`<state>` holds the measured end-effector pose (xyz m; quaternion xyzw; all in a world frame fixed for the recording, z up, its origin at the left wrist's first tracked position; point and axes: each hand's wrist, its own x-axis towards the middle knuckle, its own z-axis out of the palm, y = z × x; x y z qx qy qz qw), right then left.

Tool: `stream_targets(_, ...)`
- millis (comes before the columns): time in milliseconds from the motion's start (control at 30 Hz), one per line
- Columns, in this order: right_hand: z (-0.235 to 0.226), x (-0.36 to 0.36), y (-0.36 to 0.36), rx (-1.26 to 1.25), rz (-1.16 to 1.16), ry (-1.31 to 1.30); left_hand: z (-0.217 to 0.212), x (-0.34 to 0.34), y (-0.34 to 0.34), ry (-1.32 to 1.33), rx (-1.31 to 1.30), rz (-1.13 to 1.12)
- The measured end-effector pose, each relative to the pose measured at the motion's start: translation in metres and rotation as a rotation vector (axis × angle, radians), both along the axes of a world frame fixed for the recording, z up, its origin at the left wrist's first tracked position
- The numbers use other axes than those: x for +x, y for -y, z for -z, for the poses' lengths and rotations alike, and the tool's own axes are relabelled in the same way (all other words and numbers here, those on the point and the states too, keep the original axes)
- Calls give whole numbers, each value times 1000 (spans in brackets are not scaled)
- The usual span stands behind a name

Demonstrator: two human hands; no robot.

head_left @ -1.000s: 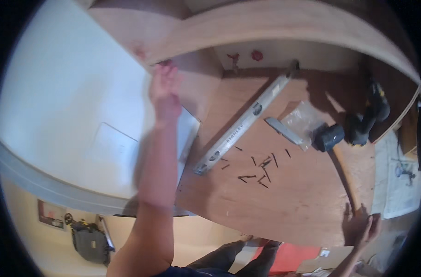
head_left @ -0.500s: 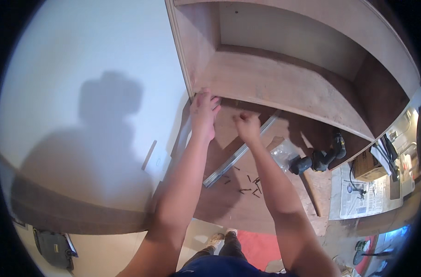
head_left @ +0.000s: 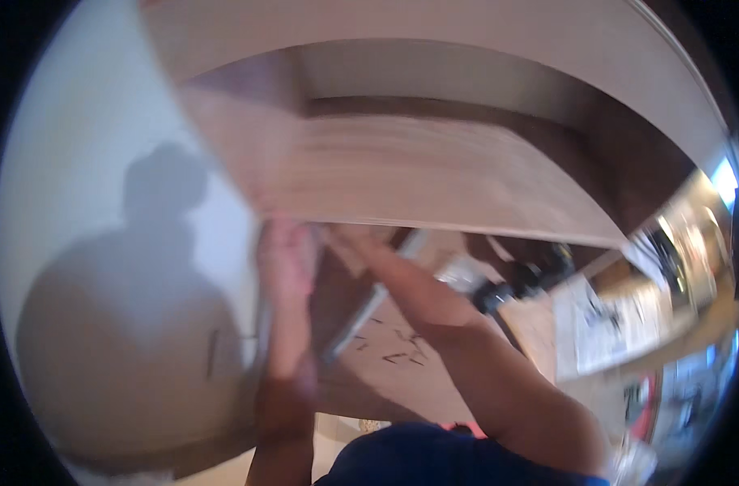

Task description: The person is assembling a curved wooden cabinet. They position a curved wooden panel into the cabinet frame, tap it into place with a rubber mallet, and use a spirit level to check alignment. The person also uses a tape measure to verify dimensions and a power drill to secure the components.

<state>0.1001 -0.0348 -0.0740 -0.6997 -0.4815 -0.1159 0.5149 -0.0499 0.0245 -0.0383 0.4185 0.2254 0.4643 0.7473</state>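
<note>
A wooden cabinet has an upper shelf (head_left: pixel 434 166) with a front edge that runs above both my hands. My left hand (head_left: pixel 287 251) is raised to the left end of that edge, beside the upright side panel, and its fingers are blurred. Just to its right, my right hand (head_left: pixel 349 243) reaches in under the shelf; the edge and the blur hide its fingers. Below lies a metal drawer slide (head_left: pixel 369 316), slanting across the lower board (head_left: pixel 361 385). Several dark screws (head_left: pixel 398 344) are scattered to its right.
A black power drill (head_left: pixel 523 279) lies on the right of the lower board, beside a clear plastic bag (head_left: pixel 460 275). Farther right are a newspaper sheet (head_left: pixel 620 324) and a brown box (head_left: pixel 628 271). A white wall (head_left: pixel 86 243) closes off the left.
The view has shifted, and the cabinet now fills more of it. My right hand has moved left and up, from above the drawer slide to under the shelf edge beside my left hand.
</note>
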Motion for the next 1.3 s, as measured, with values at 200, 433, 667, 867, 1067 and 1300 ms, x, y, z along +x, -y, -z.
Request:
stream_targets(200,20,-5,181,-238,-176,-725,-20,-13,8,-75,53,-127)
stream_targets(433,-60,59,447,366,155,-911,-38,5,24,-57,5,5)
stream_targets(667,-101,118,539,1310,761,-45,-72,14,34,124,-41,252)
stream_targets(867,-114,151,511,1333,941,-116,-80,36,43,60,30,56)
stream_targets(1067,-111,205,466,1136,943,-96,-60,24,13,112,-26,72)
stream_targets(1300,-118,201,476,926,967,-71,-24,-5,-50,3,166,230)
